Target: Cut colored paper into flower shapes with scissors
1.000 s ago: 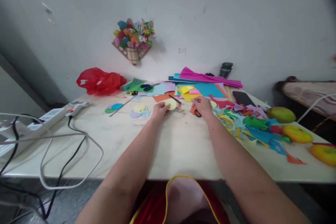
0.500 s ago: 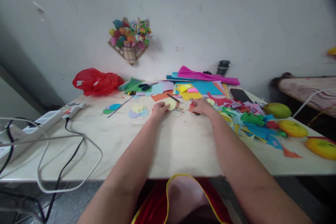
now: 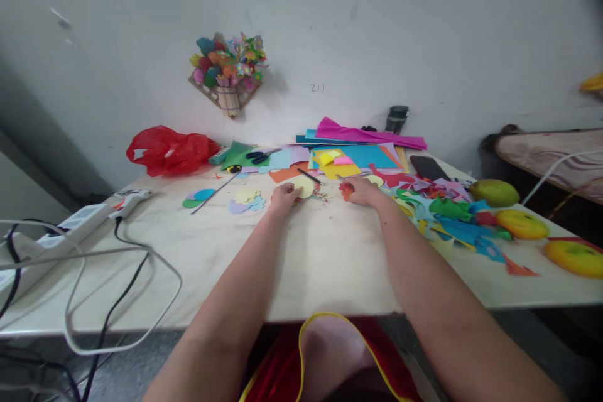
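Note:
Between the thumb and fingers of my left hand (image 3: 283, 196) is a pale yellow paper circle (image 3: 304, 186). My right hand (image 3: 363, 191) is closed around small scissors with red-orange handles (image 3: 347, 191); the short blades point up and left, apart from the circle. Tiny paper scraps (image 3: 321, 197) lie on the table between both hands. Just beyond the circle is a dark pen (image 3: 309, 176). To the left of my left hand lie pastel scalloped paper pieces (image 3: 248, 202). Another pale yellow piece (image 3: 375, 181) lies just behind my right hand.
Colored paper sheets (image 3: 372, 157), black-handled scissors (image 3: 259, 156) and a red plastic bag (image 3: 172, 149) lie at the back. Paper offcuts (image 3: 464, 220), a phone (image 3: 428, 168) and mangoes (image 3: 522, 224) are on the right. A power strip (image 3: 87, 220) and cables (image 3: 174, 270) occupy the left.
The view has shifted slightly. The red-handled scissors have turned a little in my right hand, and their blades look less spread. My left hand keeps hold of the yellow circle.

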